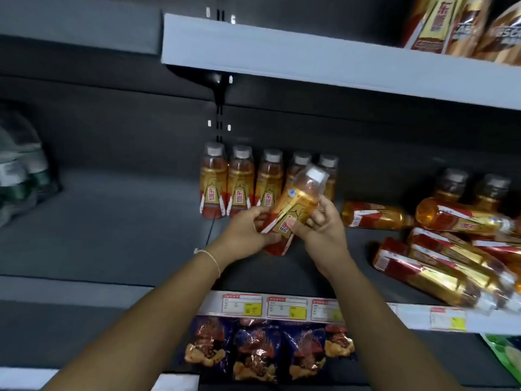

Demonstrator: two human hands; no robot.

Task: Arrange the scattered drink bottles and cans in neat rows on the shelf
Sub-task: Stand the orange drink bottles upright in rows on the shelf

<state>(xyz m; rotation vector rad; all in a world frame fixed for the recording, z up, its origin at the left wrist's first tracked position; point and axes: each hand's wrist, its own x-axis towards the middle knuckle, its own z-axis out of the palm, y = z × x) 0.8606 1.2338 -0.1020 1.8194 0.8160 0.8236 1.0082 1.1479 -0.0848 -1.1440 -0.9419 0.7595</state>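
Observation:
Both my hands hold one tilted drink bottle (296,206) with a gold and red label and a grey cap, its cap pointing up and to the right. My left hand (245,231) grips its lower end; my right hand (321,227) grips its middle. Behind it a row of several matching bottles (241,182) stands upright at the back of the dark shelf (127,235). To the right, several more bottles (439,249) lie scattered on their sides, and two others (473,187) stand behind them.
A white shelf (310,57) hangs above, with packaged goods (462,26) at its right end. Price tags (284,306) line the shelf's front edge. Snack bags (265,351) fill the shelf below. Wrapped water bottles (19,167) sit at far left.

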